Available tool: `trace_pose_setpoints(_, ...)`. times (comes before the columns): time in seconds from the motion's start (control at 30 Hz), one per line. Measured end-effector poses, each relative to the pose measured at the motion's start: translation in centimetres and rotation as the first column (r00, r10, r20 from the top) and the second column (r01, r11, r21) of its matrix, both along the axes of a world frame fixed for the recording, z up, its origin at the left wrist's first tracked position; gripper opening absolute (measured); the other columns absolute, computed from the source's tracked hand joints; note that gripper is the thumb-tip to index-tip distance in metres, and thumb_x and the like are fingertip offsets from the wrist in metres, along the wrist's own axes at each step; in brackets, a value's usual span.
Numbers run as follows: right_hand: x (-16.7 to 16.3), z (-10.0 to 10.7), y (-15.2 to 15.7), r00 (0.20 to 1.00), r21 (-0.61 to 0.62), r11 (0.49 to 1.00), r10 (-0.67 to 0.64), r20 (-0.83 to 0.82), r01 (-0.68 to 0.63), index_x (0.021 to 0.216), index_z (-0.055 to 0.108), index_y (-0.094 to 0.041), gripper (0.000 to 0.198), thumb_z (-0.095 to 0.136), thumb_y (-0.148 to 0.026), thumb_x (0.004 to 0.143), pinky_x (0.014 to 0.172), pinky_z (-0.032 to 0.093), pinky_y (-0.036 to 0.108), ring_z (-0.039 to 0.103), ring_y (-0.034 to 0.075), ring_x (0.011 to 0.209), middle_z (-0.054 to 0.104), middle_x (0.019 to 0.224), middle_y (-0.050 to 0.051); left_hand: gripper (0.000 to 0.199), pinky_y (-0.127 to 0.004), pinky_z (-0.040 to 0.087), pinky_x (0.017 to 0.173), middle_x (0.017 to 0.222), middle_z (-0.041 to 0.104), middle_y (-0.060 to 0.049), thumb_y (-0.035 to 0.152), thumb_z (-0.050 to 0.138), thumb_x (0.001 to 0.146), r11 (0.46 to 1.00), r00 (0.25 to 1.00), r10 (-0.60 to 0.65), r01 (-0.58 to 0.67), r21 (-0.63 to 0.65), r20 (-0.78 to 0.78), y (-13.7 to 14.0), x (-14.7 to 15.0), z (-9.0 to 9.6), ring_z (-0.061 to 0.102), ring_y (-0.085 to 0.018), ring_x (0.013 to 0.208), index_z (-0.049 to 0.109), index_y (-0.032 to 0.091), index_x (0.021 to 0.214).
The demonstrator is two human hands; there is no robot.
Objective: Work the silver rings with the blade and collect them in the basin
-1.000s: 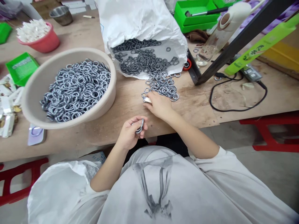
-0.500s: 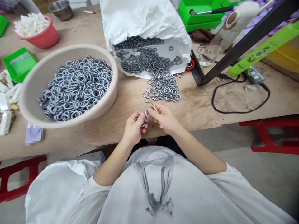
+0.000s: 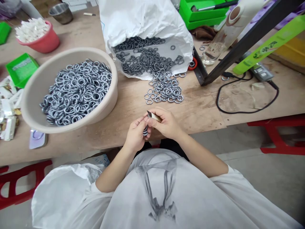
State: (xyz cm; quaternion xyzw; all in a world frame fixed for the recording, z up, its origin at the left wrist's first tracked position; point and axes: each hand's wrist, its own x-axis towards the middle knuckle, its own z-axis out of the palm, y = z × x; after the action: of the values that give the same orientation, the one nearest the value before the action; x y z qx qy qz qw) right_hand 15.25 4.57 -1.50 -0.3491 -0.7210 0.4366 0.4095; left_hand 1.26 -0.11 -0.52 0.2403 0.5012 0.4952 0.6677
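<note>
My left hand (image 3: 135,135) is closed around several grey metal-coloured rings (image 3: 145,131), stacked against its fingers. Pressed up against it, my right hand (image 3: 168,124) grips a small flat blade (image 3: 154,116) with a dark slanted tip and a pale body. The fingertips of both hands meet at the rings, so whatever lies between them is partly hidden. Just beyond, a pile of loose rings (image 3: 164,90) spills onto the table from a white sack (image 3: 145,19). To the left, a big beige basin (image 3: 114,92) is heaped with similar rings.
A dark metal bar (image 3: 228,54) slants up at the right, beside a black cable (image 3: 218,105) and a clear bottle (image 3: 213,52). Green trays (image 3: 202,20) stand at the back. A red bowl (image 3: 51,39) and a small green box (image 3: 22,70) sit left.
My hands have come together at the rings. The blade, seen edge-on before, now shows its flat side. The ring that was held between the hands is now mostly covered by fingers.
</note>
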Motion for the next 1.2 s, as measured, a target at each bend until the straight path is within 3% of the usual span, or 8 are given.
trace_pose_setpoints(0.13,0.3,0.4,-0.6,0.985,0.096,0.991,-0.104,0.137,0.092,0.087,0.063,-0.020,0.042,0.046,-0.056,0.098,0.069,0.040,0.029,0.057,0.017,0.076,0.063,0.081,0.004,0.041,-0.016,0.026,0.035,0.050,0.048,0.006,0.049,0.077,0.071,1.000,0.997,-0.010,0.011,-0.023,0.077,-0.1,-0.1,0.4,0.041,-0.004,0.037,0.051,0.017,0.066)
trace_pose_setpoints(0.3,0.7,1.3,-1.8,0.919,0.201,0.978,-0.032,0.393,-0.052,0.070,0.052,-0.020,0.045,0.040,-0.051,0.100,0.060,0.028,0.028,0.045,0.014,0.063,0.053,0.068,0.001,0.040,-0.016,0.024,0.034,0.050,0.047,0.006,0.047,0.076,0.072,0.999,0.997,0.025,-0.023,-0.026,0.071,-0.2,-0.1,0.5,0.040,-0.004,0.035,0.051,0.017,0.066)
trace_pose_setpoints(0.63,0.3,1.2,-2.0,0.906,0.179,0.981,-0.010,0.424,-0.073,0.067,0.052,-0.020,0.046,0.040,-0.049,0.100,0.059,0.026,0.028,0.046,0.013,0.062,0.057,0.067,0.002,0.043,-0.016,0.025,0.033,0.048,0.047,0.007,0.049,0.080,0.066,0.999,0.999,0.013,-0.011,-0.042,0.037,-0.3,-0.3,0.4,0.042,-0.005,0.034,0.050,0.018,0.068)
trace_pose_setpoints(0.73,0.5,0.5,-0.8,0.871,0.148,0.989,-0.087,0.483,0.017,0.069,0.055,-0.020,0.047,0.039,-0.051,0.100,0.059,0.025,0.029,0.048,0.014,0.062,0.060,0.068,0.002,0.044,-0.015,0.024,0.033,0.047,0.045,0.007,0.048,0.081,0.064,0.998,0.999,-0.032,0.034,-0.045,0.044,-0.7,-0.6,0.3,0.039,-0.004,0.034,0.050,0.017,0.064)
trace_pose_setpoints(0.87,0.7,-0.5,2.2,0.702,0.149,0.954,-0.292,0.650,0.259,0.079,0.063,-0.020,0.046,0.039,-0.052,0.101,0.059,0.025,0.030,0.055,0.019,0.068,0.066,0.075,0.005,0.044,-0.016,0.029,0.036,0.049,0.047,0.005,0.049,0.079,0.069,0.989,0.987,-0.141,0.143,-0.035,0.074,-1.5,-0.9,0.1,0.041,-0.005,0.037,0.053,0.015,0.062)
trace_pose_setpoints(1.03,-1.3,-0.8,4.8,0.611,0.215,0.966,-0.259,0.748,0.147,0.124,0.062,-0.022,0.037,0.059,-0.043,0.093,0.067,0.037,0.032,0.064,0.027,0.092,0.068,0.119,0.011,0.031,-0.018,0.034,0.039,0.064,0.062,0.000,0.041,0.077,0.074,0.996,0.995,-0.084,0.083,0.034,0.045,-1.1,-1.9,-0.4,0.048,-0.005,0.042,0.067,0.013,0.084)
trace_pose_setpoints(1.13,-2.2,-0.8,5.7,0.567,0.192,0.970,-0.242,0.787,0.148,0.122,0.064,-0.020,0.031,0.060,-0.031,0.093,0.071,0.041,0.034,0.064,0.029,0.095,0.065,0.122,0.015,0.032,-0.018,0.034,0.039,0.071,0.066,0.000,0.029,0.076,0.071,0.999,0.999,-0.017,0.015,0.041,0.048,-0.5,-2.6,-0.7,0.048,-0.005,0.043,0.068,0.016,0.099)
trace_pose_setpoints(1.2,-2.0,-0.9,5.7,0.657,0.146,0.974,-0.226,0.719,0.176,0.108,0.067,-0.018,0.020,0.057,-0.028,0.094,0.074,0.042,0.035,0.063,0.027,0.092,0.067,0.113,0.014,0.028,-0.017,0.033,0.037,0.069,0.066,0.000,0.025,0.073,0.068,0.999,0.997,0.046,-0.047,0.013,0.058,-0.2,-2.9,-0.9,0.048,-0.006,0.042,0.066,0.016,0.093)
